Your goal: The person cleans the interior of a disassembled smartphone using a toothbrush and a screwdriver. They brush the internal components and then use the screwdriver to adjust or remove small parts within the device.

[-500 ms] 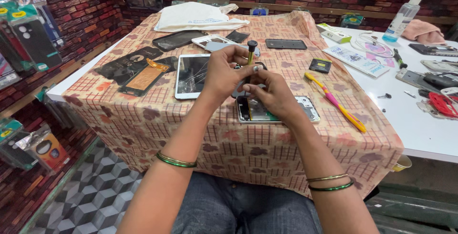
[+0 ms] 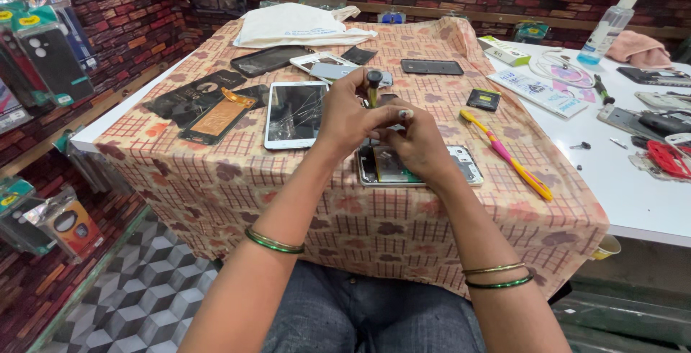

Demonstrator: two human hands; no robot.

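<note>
A table covered with a patterned cloth [image 2: 216,180] holds many scattered phone parts. To the left of the hands lies a white tablet [image 2: 296,114] with a cracked screen, and further left an orange-backed phone panel [image 2: 214,119] on dark cases. Behind the hands sit a white folded bag [image 2: 295,25], a silver phone [image 2: 338,71] and a flat black phone [image 2: 432,67]. To the right lie a small black battery [image 2: 483,99] and a yellow-and-pink toothbrush [image 2: 507,155], slanting away to the lower right. Both hands meet above an opened phone [image 2: 461,166], which lies flat with its long axis running left to right, and they hide its middle. The left hand [image 2: 345,119] is clenched around a small screwdriver [image 2: 373,87], which stands nearly upright with its black cap on top. The right hand [image 2: 417,144] has its fingers curled beside the screwdriver's lower part; whether they grip it I cannot tell.
</note>
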